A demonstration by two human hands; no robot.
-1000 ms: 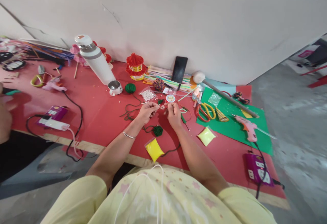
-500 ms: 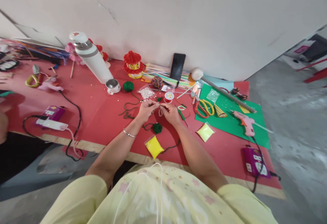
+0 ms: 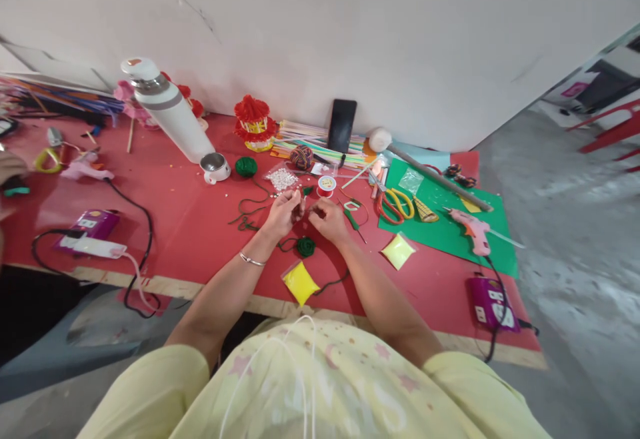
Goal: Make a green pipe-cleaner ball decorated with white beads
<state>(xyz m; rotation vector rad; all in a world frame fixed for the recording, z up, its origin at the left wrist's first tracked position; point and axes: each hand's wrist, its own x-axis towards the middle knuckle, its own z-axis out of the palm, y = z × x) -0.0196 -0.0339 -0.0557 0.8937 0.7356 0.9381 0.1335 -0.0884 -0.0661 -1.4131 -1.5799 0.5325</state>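
Observation:
My left hand [image 3: 286, 213] is raised over the table's middle, its thumb and fingers pinched together. A small gap to the right, my right hand [image 3: 327, 220] has its fingers curled and closed. What either hand holds is too small or hidden to make out. Just beyond them lie a bag of white pearl beads [image 3: 281, 178] and a red thread spool [image 3: 327, 186]. Nearer my body are a coiled green yarn piece [image 3: 305, 247] and a bright yellow packet [image 3: 300, 283]. A green-handled crochet hook [image 3: 352, 220] rests beside my right hand.
A white thermos [image 3: 173, 115] and a metal cup [image 3: 215, 167] stand at left. Scissors [image 3: 396, 205] and a pink glue gun [image 3: 473, 231] lie on green sheet [image 3: 493, 245] at right. A phone [image 3: 342, 125] leans on the wall. Another person's hand [image 3: 11, 167] shows far left.
My hands, whose fingertips met above a hanging strand of pearl beads, have come slightly apart. The strand no longer shows clearly. The other person's hand has come into view at left.

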